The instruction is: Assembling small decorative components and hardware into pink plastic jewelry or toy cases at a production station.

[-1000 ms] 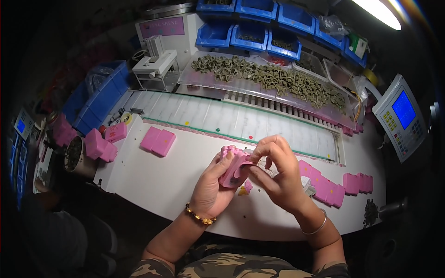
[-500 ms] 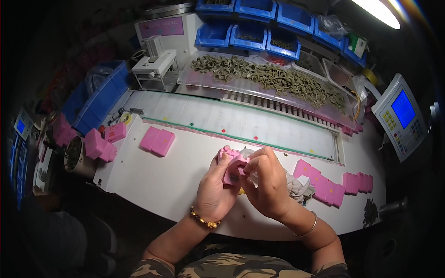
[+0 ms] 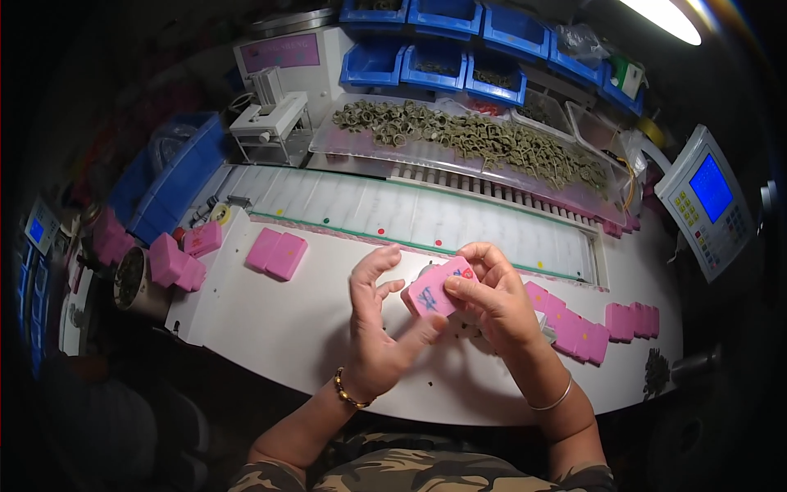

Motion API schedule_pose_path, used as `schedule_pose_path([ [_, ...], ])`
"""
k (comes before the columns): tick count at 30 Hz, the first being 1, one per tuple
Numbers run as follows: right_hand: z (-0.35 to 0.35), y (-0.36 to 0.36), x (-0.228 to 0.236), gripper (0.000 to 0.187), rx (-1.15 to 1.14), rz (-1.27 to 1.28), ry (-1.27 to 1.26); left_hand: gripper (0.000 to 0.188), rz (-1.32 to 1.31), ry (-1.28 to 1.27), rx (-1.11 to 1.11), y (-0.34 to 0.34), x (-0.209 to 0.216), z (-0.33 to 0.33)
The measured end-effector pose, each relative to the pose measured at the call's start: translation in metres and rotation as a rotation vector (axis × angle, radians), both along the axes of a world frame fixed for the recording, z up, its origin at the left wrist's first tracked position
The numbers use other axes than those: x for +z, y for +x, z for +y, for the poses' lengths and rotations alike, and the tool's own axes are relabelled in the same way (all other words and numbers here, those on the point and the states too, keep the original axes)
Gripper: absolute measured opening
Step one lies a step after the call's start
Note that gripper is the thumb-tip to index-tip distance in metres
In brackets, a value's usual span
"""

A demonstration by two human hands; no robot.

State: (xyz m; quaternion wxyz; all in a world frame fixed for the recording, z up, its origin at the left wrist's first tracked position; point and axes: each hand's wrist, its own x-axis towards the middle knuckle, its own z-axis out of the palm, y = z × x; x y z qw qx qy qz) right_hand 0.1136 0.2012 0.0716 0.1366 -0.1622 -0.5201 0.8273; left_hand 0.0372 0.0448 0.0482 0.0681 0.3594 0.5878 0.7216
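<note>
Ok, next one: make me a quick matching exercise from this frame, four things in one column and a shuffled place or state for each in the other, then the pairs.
Things
1. Blue-marked block
2. Left hand
3. Tray
4. Panel

Places and states
A. Open, with a bracelet at its wrist
B. At the right, its screen lit blue
C. In the grip of the right hand
D. Beyond the white belt, heaped with greenish pieces

Pairs: 1-C, 2-A, 3-D, 4-B

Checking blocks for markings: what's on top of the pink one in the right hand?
On the pink block are blue marks and a round red mark; the thumb of the right hand rests on it. The face under the thumb and the underside are covered.
</note>
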Motion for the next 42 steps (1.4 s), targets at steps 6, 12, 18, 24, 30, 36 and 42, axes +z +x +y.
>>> schedule_pose_path([
  [6, -0.015, 0.003, 0.007, 0.028, 0.026, 0.003, -0.101, 0.068, 0.566, -0.186, 0.021, -0.005, -0.014, 0.004],
  [12, -0.015, 0.005, 0.006, 0.024, 0.027, -0.065, -0.073, 0.047, -0.186, 0.054, -0.254, 0.002, -0.021, 0.001],
  [18, -0.013, 0.002, 0.0, 0.024, 0.101, 0.049, 0.119, 0.044, -0.931, 0.206, -0.575, -0.005, 0.008, -0.003],
  [24, -0.022, 0.006, 0.0, 0.017, -0.05, 0.112, 0.406, 0.039, -0.909, 0.101, -0.537, 0.004, 0.008, -0.003],
  [30, -0.017, 0.017, 0.0, 0.015, 0.05, 0.088, 0.104, 0.035, -0.694, 0.045, -0.661, -0.001, -0.005, -0.014],
  [36, -0.025, 0.012, 0.0, 0.014, -0.004, 0.216, 0.439, 0.056, -0.922, 0.075, -0.793, -0.001, -0.006, -0.012],
  [42, -0.03, 0.01, 0.003, 0.018, -0.101, 0.295, 1.04, 0.056, -1.086, -0.051, -0.739, -0.006, -0.007, -0.011],
])
